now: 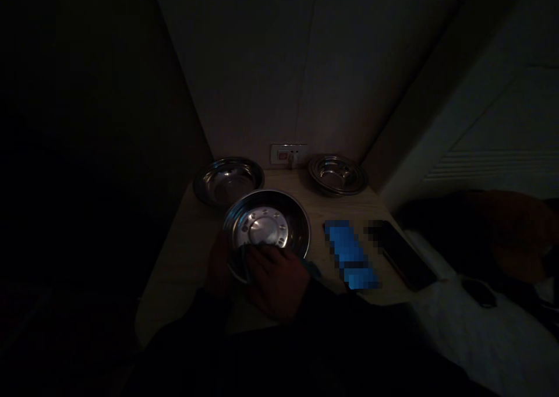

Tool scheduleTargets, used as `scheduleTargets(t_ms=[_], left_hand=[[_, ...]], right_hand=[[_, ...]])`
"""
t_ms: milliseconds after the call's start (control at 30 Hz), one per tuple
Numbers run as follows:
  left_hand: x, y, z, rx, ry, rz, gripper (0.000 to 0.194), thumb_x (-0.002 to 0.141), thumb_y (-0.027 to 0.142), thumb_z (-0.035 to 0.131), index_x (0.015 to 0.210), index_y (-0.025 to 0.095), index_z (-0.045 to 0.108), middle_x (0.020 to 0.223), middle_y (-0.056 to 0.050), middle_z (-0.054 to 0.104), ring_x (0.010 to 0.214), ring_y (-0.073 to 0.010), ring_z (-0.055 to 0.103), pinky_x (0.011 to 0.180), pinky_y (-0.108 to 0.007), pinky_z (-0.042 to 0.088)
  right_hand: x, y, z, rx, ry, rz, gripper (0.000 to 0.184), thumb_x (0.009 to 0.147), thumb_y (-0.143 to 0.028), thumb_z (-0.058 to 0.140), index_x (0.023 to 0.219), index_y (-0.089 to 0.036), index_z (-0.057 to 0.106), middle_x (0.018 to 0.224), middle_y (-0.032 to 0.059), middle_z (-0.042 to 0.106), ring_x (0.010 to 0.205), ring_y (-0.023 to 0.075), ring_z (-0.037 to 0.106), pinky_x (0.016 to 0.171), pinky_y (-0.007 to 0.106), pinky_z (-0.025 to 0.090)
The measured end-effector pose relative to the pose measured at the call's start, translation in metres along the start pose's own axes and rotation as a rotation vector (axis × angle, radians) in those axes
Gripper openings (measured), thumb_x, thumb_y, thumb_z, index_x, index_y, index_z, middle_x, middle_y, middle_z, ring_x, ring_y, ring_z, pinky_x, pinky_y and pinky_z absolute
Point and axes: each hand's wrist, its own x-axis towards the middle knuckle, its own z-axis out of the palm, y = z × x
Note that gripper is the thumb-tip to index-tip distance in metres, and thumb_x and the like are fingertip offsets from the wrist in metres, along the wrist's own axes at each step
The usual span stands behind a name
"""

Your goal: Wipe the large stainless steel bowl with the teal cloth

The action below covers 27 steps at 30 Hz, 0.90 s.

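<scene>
The scene is very dark. A shiny steel bowl (267, 225) is tilted toward me on a small light table (183, 269). My left hand (218, 266) grips its near left rim. My right hand (276, 280) presses into the bowl's near side, fingers bent over a dark cloth-like thing that I cannot make out clearly. A bit of teal cloth (312, 267) shows by the right wrist.
Two more steel bowls stand at the back, one left (227, 180) and one right (337, 174), below a wall socket (288, 153). A blurred blue object (351, 254) and a dark phone (404, 256) lie on the right. A bed with white bedding (471, 321) lies further right.
</scene>
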Motion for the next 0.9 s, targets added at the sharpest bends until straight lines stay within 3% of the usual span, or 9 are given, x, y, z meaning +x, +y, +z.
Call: scheduleTargets(t_ms=[100,567,900], left_hand=[[0.001,0.000,0.000,0.075,0.047,0.022,0.038,0.075,0.057,0.049,0.080,0.022,0.063,0.087,-0.005,0.067,0.104,-0.0280,0.056,0.102,-0.042,0.036],[-0.008,0.015,0.008,0.009,0.006,0.095,0.043,0.083,0.052,0.043,0.104,0.020,0.063,0.114,-0.006,0.065,0.111,-0.0255,0.056,0.100,-0.038,0.040],[-0.013,0.025,0.011,0.007,-0.050,0.092,0.044,0.083,0.050,0.044,0.105,0.018,0.063,0.112,-0.006,0.066,0.109,-0.0262,0.058,0.096,-0.037,0.044]], right_hand=[[0.001,0.001,-0.001,-0.001,-0.002,-0.003,0.054,0.087,-0.042,0.048,0.132,-0.013,0.043,0.136,0.0102,0.049,0.119,0.0273,0.044,0.093,0.047,0.039],[-0.020,0.024,-0.022,-0.084,-0.089,-0.012,0.043,0.088,-0.043,0.048,0.119,-0.014,0.055,0.119,0.0097,0.062,0.104,0.0266,0.053,0.088,0.045,0.037],[-0.022,0.040,-0.036,-0.149,-0.164,-0.054,0.044,0.089,-0.043,0.049,0.118,-0.011,0.058,0.117,0.0117,0.063,0.111,0.0275,0.051,0.097,0.045,0.034]])
